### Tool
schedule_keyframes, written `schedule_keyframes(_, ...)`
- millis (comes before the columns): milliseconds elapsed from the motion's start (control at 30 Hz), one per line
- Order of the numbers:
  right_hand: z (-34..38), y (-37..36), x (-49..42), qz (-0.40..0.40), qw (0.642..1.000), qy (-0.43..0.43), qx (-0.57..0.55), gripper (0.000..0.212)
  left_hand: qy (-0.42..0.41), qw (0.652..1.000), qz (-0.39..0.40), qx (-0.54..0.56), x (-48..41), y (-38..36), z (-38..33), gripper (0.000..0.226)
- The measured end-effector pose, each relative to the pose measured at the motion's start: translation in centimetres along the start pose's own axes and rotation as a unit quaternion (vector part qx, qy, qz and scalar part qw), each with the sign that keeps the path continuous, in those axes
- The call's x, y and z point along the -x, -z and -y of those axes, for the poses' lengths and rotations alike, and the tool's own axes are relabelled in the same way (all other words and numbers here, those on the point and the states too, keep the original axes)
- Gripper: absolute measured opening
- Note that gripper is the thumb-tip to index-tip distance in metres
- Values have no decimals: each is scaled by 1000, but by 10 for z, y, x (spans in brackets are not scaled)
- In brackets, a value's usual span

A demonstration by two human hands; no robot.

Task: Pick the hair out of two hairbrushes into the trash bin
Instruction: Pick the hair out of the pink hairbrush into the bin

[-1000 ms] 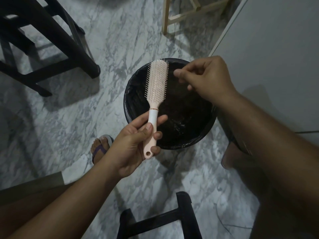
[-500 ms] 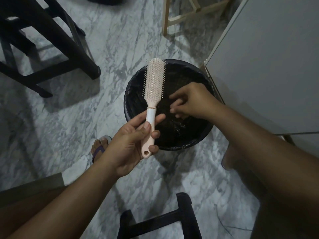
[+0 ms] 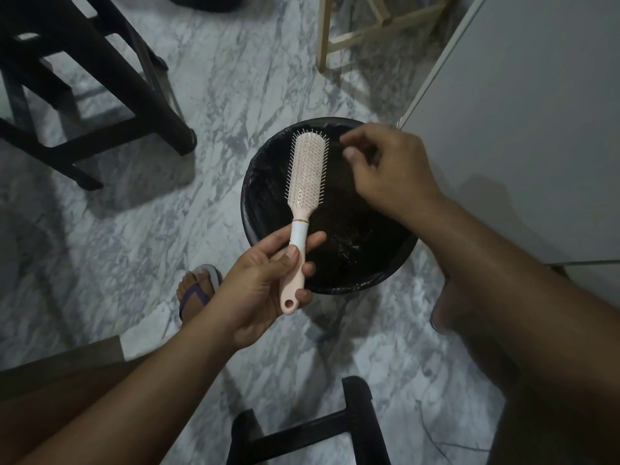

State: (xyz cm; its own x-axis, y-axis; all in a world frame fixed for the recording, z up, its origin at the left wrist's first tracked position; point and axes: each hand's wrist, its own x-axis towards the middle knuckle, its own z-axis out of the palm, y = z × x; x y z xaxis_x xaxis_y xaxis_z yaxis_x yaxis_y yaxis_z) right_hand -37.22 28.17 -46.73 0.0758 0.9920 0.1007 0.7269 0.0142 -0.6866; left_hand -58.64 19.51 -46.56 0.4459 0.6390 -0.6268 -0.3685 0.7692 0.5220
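My left hand (image 3: pixel 265 290) grips the handle of a pale pink hairbrush (image 3: pixel 306 176) with a white neck, held upright over a round black trash bin (image 3: pixel 268 189) lined with a black bag. The bristles face up toward me. My right hand (image 3: pixel 385 169) hovers over the bin just right of the brush head, thumb and forefinger pinched close together. Any hair between those fingertips is too dark and fine to make out against the bin. Only one hairbrush is in view.
The bin stands on a grey marble floor. A black stool (image 3: pixel 94 105) is at the far left, a light wooden frame (image 3: pixel 355 35) at the back, a white cabinet (image 3: pixel 523 129) on the right. Black chair legs (image 3: pixel 312 427) lie near me, and a sandalled foot (image 3: pixel 198 290) beside the bin.
My right hand rose from low inside the bin back up beside the brush head. The brush has turned so its bristles face me more squarely.
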Motion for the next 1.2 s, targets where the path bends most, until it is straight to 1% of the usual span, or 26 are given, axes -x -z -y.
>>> schedule_keyframes(33, 4, 1, 1, -5, 1000, 23, -17, 17, 4, 1000, -2, 0, 0, 0, 1, 41)
schedule_keyframes(67, 9, 2, 3, 8, 999, 42, -23, 18, 6, 1000, -4, -2, 0, 0, 2, 41)
schedule_keyframes(167, 15, -2, 10, 81, 993, 77, 23, 19, 5, 1000, -13, -22, -2, 0, 6, 40)
schedule_keyframes(233, 17, -3, 12, 108, 990, 57, 66, 21, 0, 999, -16, -38, -2, -1, 10, 40)
schedule_keyframes(300, 20, -3, 13, 118, 986, 43, 110, 25, -3, 999, -16, -49, -1, -1, 12, 40)
schedule_keyframes(433, 27, 0, 16, 155, 969, 48, 184, 32, -18, 995, -28, -90, 0, -1, 13, 40)
schedule_keyframes(500, 29, 0, 18, 152, 967, 53, 196, 32, -24, 993, -36, -106, 1, 1, 14, 41)
schedule_keyframes(567, 27, -1, 18, 130, 971, 58, 191, 26, -25, 992, -34, -116, 3, 2, 14, 41)
schedule_keyframes(633, 26, 0, 15, 104, 985, 48, 132, 19, -23, 995, -20, -100, 3, 2, 12, 41)
schedule_keyframes(700, 26, 2, 10, 62, 998, 16, 28, 15, -24, 997, -4, -69, 2, 0, 10, 41)
schedule_keyframes(733, 26, 5, 6, 29, 999, -9, -31, 14, -25, 998, 1, -55, 2, -1, 9, 40)
schedule_keyframes(800, 27, 16, -4, -47, 987, -61, -139, 12, -24, 999, 6, -32, 0, -3, 8, 40)
schedule_keyframes(833, 27, 21, -7, -60, 982, -75, -163, 12, -24, 999, 6, -25, 0, -3, 8, 40)
schedule_keyframes(867, 27, 25, -9, -42, 984, -79, -155, 12, -25, 999, 5, -20, -1, -3, 7, 40)
schedule_keyframes(900, 27, 25, -7, 1, 989, -82, -121, 11, -26, 1000, 5, -15, -1, -2, 7, 40)
schedule_keyframes(933, 30, 23, -1, 61, 989, -97, -91, 14, -27, 1000, 5, -11, -1, -3, 6, 41)
schedule_keyframes(967, 32, 18, 7, 126, 980, -132, -78, 22, -27, 1000, 6, -9, -2, -3, 6, 41)
schedule_keyframes(1000, 35, 12, 14, 184, 963, -175, -95, 31, -25, 1000, 8, -8, -2, -3, 6, 41)
schedule_keyframes(1033, 38, 7, 20, 224, 943, -210, -126, 35, -21, 1000, 11, -8, -3, -4, 6, 41)
schedule_keyframes(1067, 40, 3, 23, 240, 931, -225, -158, 34, -17, 1000, 13, -6, -3, -4, 7, 41)
schedule_keyframes(1100, 41, 2, 23, 242, 927, -225, -176, 32, -14, 1000, 16, -3, -3, -4, 7, 41)
schedule_keyframes(1133, 41, 3, 21, 239, 928, -220, -182, 30, -14, 1000, 17, -1, -3, -4, 8, 42)
schedule_keyframes(1200, 42, 7, 17, 229, 939, -199, -159, 28, -14, 1000, 18, 4, -2, -3, 8, 42)
